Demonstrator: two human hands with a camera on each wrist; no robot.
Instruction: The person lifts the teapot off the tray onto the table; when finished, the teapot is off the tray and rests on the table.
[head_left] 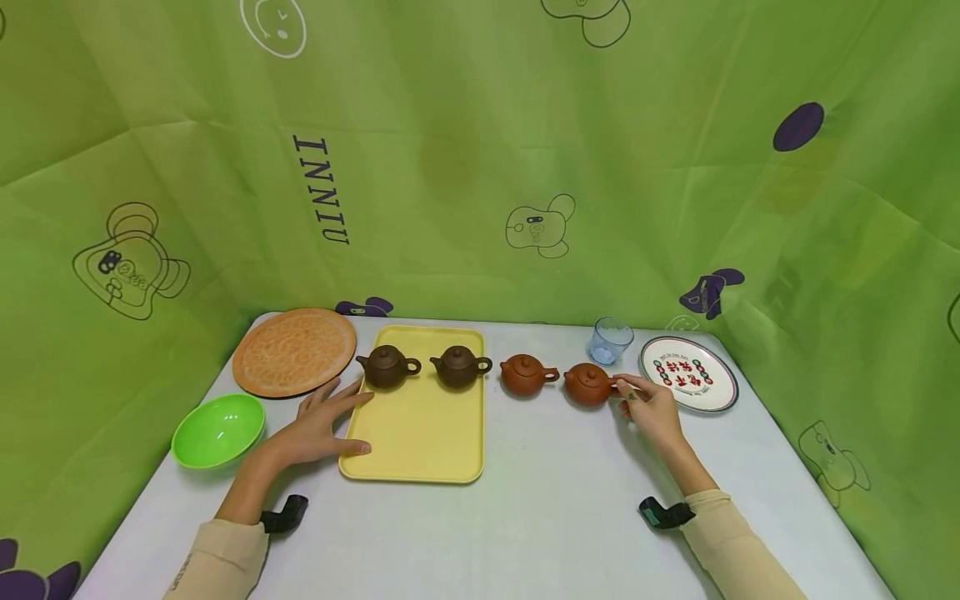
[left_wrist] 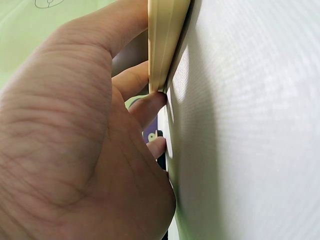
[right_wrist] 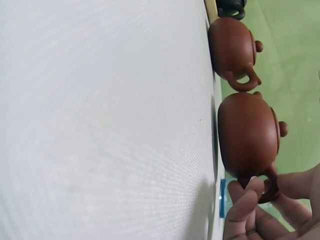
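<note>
My right hand (head_left: 653,409) pinches the handle of a reddish-brown teapot (head_left: 588,386) between thumb and fingers; the grip shows closely in the right wrist view. Just left of it stands a second reddish-brown teapot (head_left: 523,376), its handle toward the first one's spout. My left hand (head_left: 315,427) is spread along the left edge of a yellow tray (head_left: 420,450), thumb and fingertips resting on its rim. On the tray's far part sit two dark brown teapots, the left one (head_left: 386,368) near my fingers and the right one (head_left: 457,368) with its handle over the tray's right edge.
A round orange-brown mat (head_left: 294,352) lies at the back left, with a green bowl (head_left: 218,432) in front of it. Behind the held teapot is a blue clear glass (head_left: 611,341). A white plate (head_left: 690,374) with printed characters lies right of my right hand. Green cloth surrounds the white table.
</note>
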